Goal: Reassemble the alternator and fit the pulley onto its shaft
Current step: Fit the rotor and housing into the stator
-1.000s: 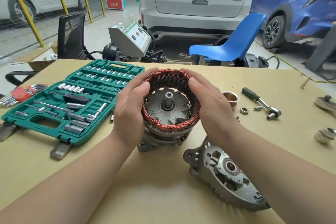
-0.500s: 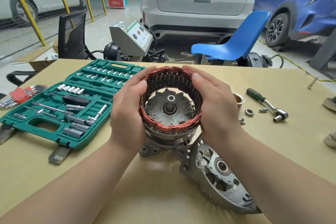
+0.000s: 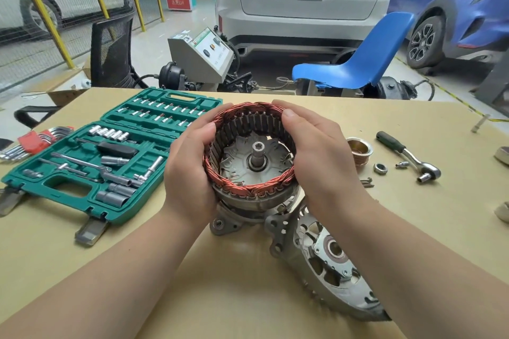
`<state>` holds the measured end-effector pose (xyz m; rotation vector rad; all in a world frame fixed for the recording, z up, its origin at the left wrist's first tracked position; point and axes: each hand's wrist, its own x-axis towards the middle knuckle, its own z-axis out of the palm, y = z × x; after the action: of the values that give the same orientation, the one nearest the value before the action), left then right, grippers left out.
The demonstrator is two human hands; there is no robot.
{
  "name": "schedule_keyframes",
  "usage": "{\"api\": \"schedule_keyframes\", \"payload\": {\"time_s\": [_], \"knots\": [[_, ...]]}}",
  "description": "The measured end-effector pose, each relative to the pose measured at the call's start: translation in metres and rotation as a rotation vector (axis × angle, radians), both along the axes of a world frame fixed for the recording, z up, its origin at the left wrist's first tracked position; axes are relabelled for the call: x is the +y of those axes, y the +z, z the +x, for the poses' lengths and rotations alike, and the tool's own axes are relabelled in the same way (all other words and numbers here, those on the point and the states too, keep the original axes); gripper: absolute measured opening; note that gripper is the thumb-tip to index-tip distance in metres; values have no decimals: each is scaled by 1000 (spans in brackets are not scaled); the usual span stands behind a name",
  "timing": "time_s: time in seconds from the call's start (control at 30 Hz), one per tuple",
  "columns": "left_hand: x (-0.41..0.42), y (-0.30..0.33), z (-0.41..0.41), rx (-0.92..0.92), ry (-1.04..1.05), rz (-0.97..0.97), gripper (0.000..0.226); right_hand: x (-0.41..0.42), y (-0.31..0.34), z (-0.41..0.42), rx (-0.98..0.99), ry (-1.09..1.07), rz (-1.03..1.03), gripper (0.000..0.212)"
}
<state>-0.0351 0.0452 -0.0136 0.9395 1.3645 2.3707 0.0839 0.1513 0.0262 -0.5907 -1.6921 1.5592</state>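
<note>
While both hands curl round opposite sides of the stator (image 3: 249, 146), the left hand (image 3: 190, 170) grips its left wall and the right hand (image 3: 319, 157) its right wall, with the thumbs lying along the top of the copper winding. That ring of copper and steel slots surrounds the rotor (image 3: 242, 162), whose shaft (image 3: 258, 154) stands upright in the middle. Below the ring sits the rear housing (image 3: 242, 215), resting on the counter (image 3: 137, 270); whether the ring is fully seated on it cannot be told. Just to the right and nearer the person, the front housing (image 3: 325, 256) lies tilted on the counter with its bearing bore facing up, partly under the right forearm.

Beyond the right hand lies the pulley (image 3: 359, 150), brass-coloured and grooved, with its open end up. Near it are a nut (image 3: 380, 168), a few small bolts (image 3: 366, 181) and a ratchet wrench (image 3: 407, 155) with a dark green grip.

To the left, a green tool case (image 3: 91, 209) lies open. Its lid half holds rows of screwdriver bits (image 3: 165, 113); its base half holds a row of small sockets (image 3: 108, 132), a black-handled driver (image 3: 117, 148), extension bars and larger sockets (image 3: 113, 195), and one moulded recess near the front is bare. A red holder of hex keys (image 3: 30, 142) lies at the counter's left edge.
</note>
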Motion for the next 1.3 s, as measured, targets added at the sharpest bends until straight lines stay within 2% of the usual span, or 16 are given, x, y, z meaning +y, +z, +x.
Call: {"api": "schedule_keyframes", "payload": {"time_s": [0.17,0.37,0.67,0.8,0.9,1.3], "knots": [[1,0,-2,-20,-5,-22,44,0,3,3,-31,-12,38,30],[0,0,-3,170,61,-69,44,5,4,11,-58,40,111,29],[4,6,7,103,33,-55,39,11,2,16,-7,70,26,32],[2,13,8,179,8,-31,41,13,1,16,70,81,47,33],[-1,16,7,159,20,-13,41,14,0,15,113,97,31,35],[0,17,-1,201,33,-40,40,13,-2,9,83,137,22,36]]}}
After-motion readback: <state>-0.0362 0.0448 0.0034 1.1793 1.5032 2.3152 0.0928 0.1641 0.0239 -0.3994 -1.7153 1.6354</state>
